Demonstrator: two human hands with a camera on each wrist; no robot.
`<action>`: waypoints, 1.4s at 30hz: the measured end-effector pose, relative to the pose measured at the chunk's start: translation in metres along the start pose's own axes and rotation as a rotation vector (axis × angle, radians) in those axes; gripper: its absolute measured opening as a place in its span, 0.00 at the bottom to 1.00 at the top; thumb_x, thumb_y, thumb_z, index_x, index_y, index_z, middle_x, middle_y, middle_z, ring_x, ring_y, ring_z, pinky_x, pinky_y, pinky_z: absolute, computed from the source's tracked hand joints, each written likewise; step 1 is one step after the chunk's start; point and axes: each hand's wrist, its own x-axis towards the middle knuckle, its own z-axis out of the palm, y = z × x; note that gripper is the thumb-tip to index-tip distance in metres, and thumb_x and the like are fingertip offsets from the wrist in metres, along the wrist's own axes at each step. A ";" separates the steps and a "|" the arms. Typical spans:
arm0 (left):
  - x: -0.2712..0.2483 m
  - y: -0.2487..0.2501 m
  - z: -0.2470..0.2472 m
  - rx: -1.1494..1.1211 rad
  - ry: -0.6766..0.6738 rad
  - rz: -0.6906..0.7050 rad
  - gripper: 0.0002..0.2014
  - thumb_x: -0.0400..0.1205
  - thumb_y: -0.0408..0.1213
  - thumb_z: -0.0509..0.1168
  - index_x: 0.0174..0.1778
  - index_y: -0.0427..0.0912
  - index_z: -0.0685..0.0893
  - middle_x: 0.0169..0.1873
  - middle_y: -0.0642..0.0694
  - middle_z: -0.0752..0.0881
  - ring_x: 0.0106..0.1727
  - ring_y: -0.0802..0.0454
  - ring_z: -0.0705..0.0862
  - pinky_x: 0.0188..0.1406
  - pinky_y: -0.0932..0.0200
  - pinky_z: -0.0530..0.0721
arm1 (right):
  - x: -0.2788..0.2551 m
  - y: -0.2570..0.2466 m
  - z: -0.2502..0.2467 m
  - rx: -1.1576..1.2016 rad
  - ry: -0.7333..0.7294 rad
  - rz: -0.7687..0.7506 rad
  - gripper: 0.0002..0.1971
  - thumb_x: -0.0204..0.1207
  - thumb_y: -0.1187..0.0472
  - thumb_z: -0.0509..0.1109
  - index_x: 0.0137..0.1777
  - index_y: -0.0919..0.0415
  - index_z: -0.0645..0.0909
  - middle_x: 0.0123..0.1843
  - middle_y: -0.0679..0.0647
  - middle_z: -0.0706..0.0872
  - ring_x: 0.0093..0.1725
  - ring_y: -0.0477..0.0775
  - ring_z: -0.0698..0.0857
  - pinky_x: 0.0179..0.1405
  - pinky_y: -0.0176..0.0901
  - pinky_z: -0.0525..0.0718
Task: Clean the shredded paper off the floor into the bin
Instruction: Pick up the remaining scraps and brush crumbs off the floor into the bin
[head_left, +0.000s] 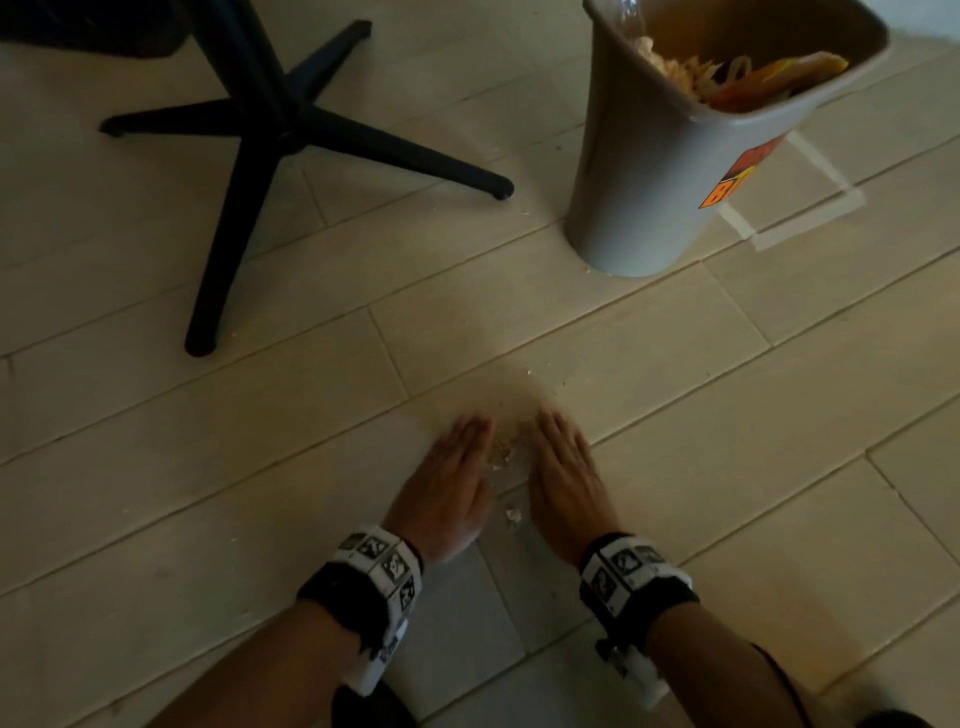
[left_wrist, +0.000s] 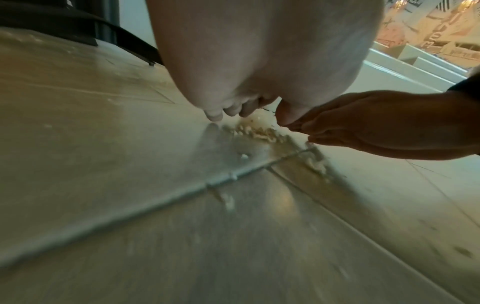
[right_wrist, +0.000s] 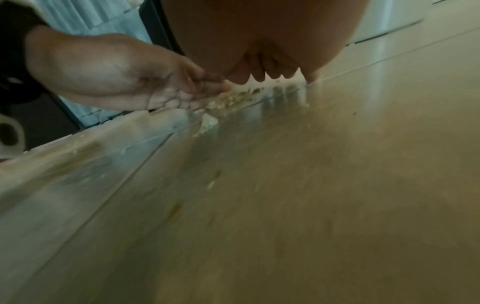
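Head view: my left hand (head_left: 451, 486) and right hand (head_left: 566, 478) lie on the floor (head_left: 727, 395), fingers straight and together, flanking the shredded paper (head_left: 503, 453). Bin (head_left: 675, 171) stands well beyond.

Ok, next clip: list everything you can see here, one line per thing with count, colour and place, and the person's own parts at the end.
Small heap of shredded paper scraps: one, pale beige, on the floor between the two hands; a few loose bits nearer the wrists.
Grey plastic waste bin: one, orange sticker on its side, upper right, already holding paper and orange rubbish.
Black star-shaped chair base: one, upper left.
White tape outline: one, on the floor beside the bin.
Light wood-look tiled floor: beige, throughout.
Wrist bands with black-and-white markers: two, one per wrist.
Left hand: fingers straight, on the floor left of the heap.
Right hand: fingers straight, on the floor right of the heap.
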 end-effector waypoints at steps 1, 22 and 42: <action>0.006 -0.003 -0.007 0.009 0.022 -0.024 0.33 0.85 0.48 0.40 0.86 0.39 0.50 0.86 0.41 0.51 0.87 0.46 0.48 0.86 0.51 0.47 | 0.009 0.003 -0.008 0.023 -0.003 0.033 0.29 0.85 0.59 0.46 0.86 0.63 0.53 0.88 0.61 0.51 0.87 0.63 0.49 0.85 0.50 0.39; -0.001 -0.021 -0.004 0.080 0.064 0.063 0.33 0.83 0.48 0.44 0.84 0.37 0.62 0.83 0.39 0.64 0.84 0.41 0.61 0.84 0.44 0.59 | -0.004 0.007 -0.004 -0.033 0.004 -0.063 0.29 0.80 0.61 0.49 0.83 0.64 0.65 0.85 0.61 0.62 0.85 0.63 0.60 0.84 0.62 0.55; -0.014 0.013 -0.010 -0.220 0.276 -0.531 0.22 0.82 0.33 0.61 0.74 0.41 0.78 0.66 0.40 0.78 0.63 0.40 0.81 0.61 0.50 0.78 | -0.002 -0.012 -0.022 0.035 0.111 0.157 0.27 0.73 0.69 0.65 0.74 0.62 0.77 0.68 0.63 0.79 0.61 0.67 0.78 0.58 0.60 0.82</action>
